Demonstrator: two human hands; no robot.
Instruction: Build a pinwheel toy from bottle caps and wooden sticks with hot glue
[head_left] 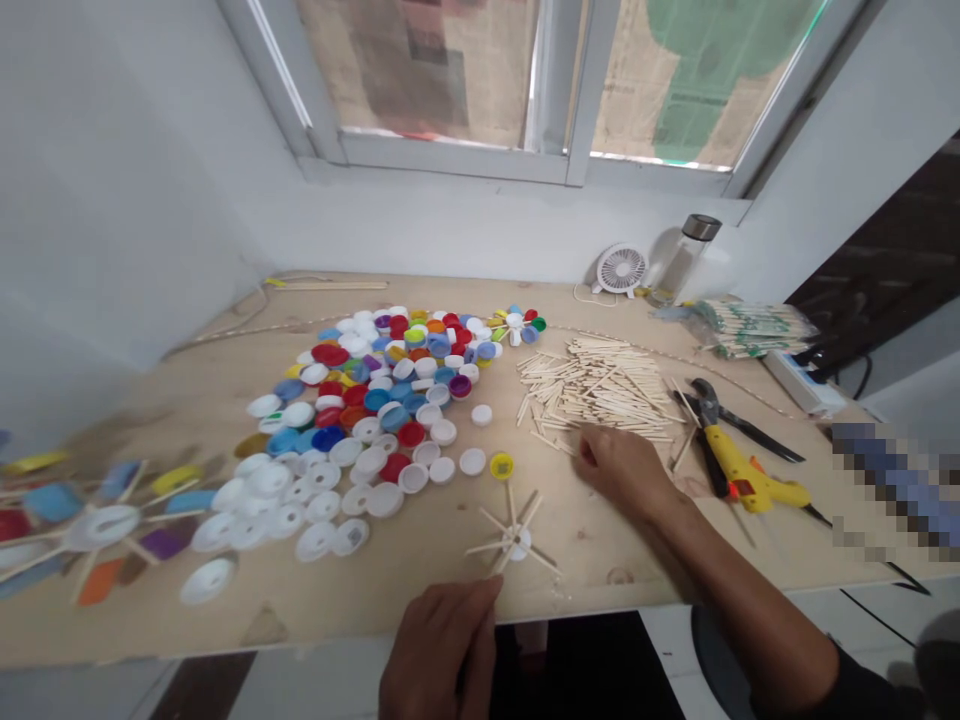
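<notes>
A white bottle cap (516,542) lies on the table with several short wooden sticks radiating from it like spokes. One spoke reaches up to a yellow bottle cap (502,466). At the table's front edge, my left hand (442,640) has its fingers together around the end of the lower spoke. My right hand (619,465) is curled at the near edge of a pile of wooden sticks (607,390); its fingertips are hidden, and I cannot make out what they hold. Loose bottle caps (375,410) of many colours spread across the left and middle.
A yellow glue gun (750,475) and black-handled pliers (709,400) lie right of my right arm. Finished cap wheels stand at the left (101,527) and back (514,323). A small fan (621,270), glass bottle (684,262), bagged sticks (754,328) and power strip (802,385) are farther back.
</notes>
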